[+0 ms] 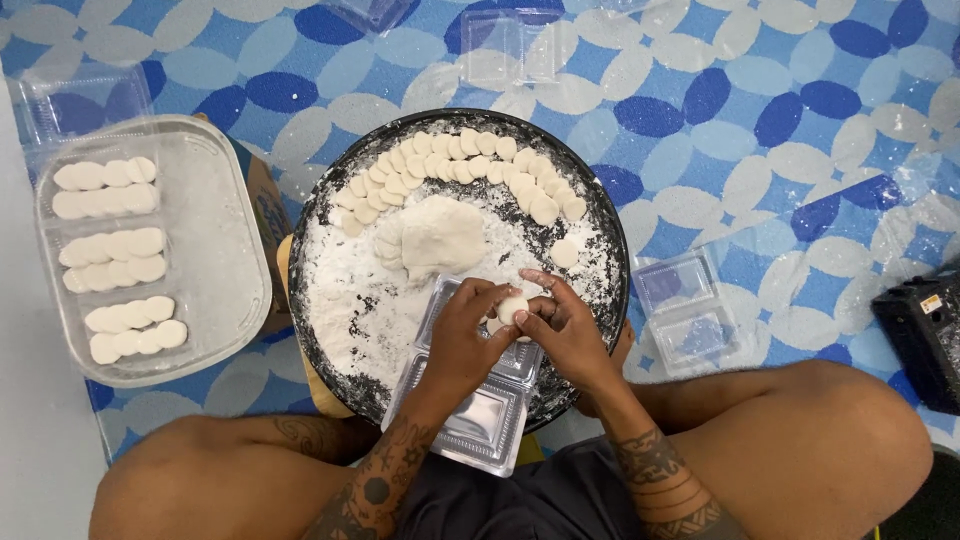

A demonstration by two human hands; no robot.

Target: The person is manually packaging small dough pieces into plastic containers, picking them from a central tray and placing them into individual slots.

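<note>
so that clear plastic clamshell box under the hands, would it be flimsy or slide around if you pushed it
The clear clamshell box looks thin, so it would probably flex and feel light. It hangs over the rim of the floured round tray, so it may tip or slide easily. Both hands hold a dough piece above it rather than pinning it.

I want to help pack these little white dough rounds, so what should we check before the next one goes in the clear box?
1. Dough round held firmly: ok, pinched between fingers of the left hand and the right hand.
2. Clear hinged box open below the hands: ok, lid flat.
3. Room in the box: cannot tell, the hands cover the near half.
4. More rounds ready: ok, a curved row lies along the far side of the round floured tray.
5. Dough lump clear of the hands: ok.
6. Side tray has space: ok, its right half is bare.
</note>
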